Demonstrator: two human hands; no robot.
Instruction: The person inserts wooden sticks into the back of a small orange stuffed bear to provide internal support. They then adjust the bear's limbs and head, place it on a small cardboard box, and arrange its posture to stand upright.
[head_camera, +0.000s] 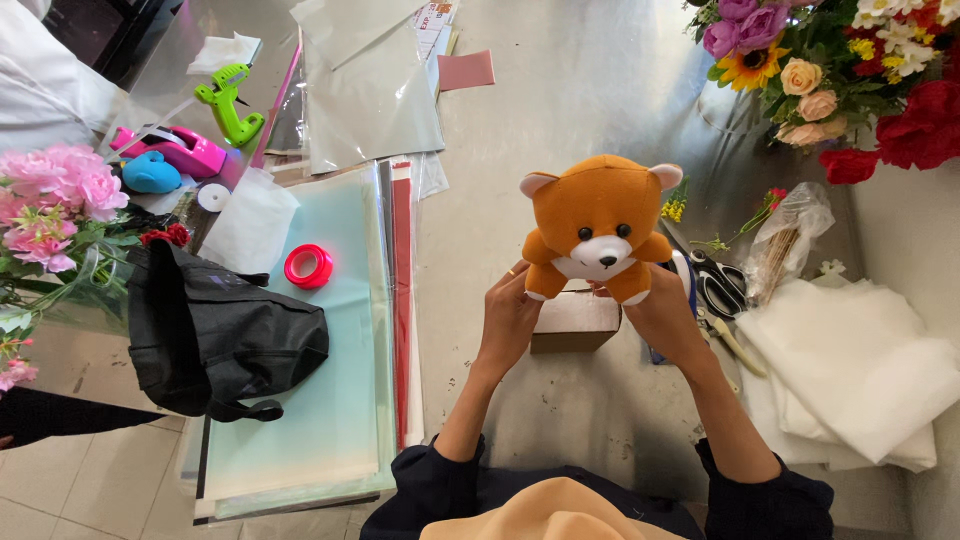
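the orange plush teddy bear with a white muzzle (598, 225) is held upright above a small brown-and-white cardboard box (574, 320) on the pale floor. the left hand (508, 318) and right hand (662, 315), set apart, each clamp a lower side. it looks light, soft and squashy, best gripped at the body. black-handled scissors (718, 287) lie nearby.

1. Bright, even daylight falls over my floor (560, 120); shadows are soft and short.
2. My plastic sheets (370, 100) carry a pale glare (strongest top left).
3. The wide lens bends the edges, stretching my pink flowers (55, 195).
4. The corners look slightly soft, perhaps from blur; my teddy bear (598, 225) stays sharp.
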